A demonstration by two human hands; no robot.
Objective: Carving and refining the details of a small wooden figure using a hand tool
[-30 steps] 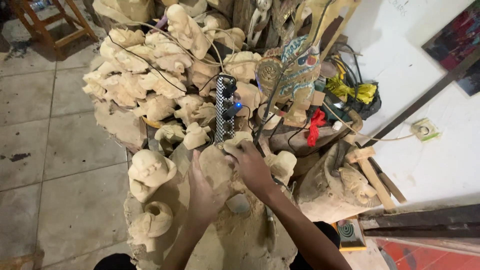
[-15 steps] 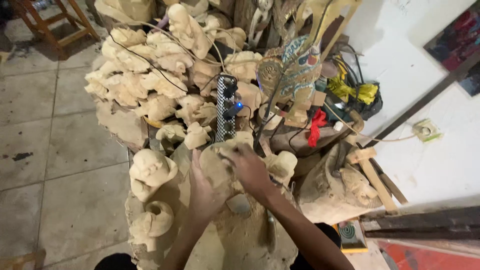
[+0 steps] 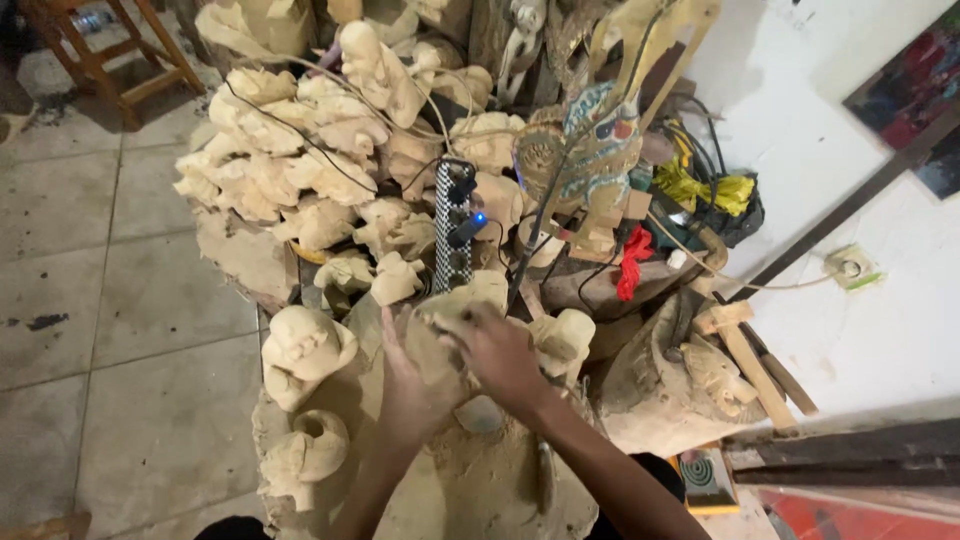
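Carving [image 3: 440, 335] is clasped between left hand [image 3: 410, 385] and right hand [image 3: 500, 355], its long axis pointing away from the person.

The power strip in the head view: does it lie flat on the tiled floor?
No. The power strip rests up among the pale wood carvings, well clear of the tiled floor.

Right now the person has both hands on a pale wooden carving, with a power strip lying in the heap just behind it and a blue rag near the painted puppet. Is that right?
Not quite: the rag is red, not blue, as the head view shows. The rest holds: the left hand and right hand are both on the pale wooden carving, the power strip lies in the heap just behind it, and the rag hangs near the painted puppet.
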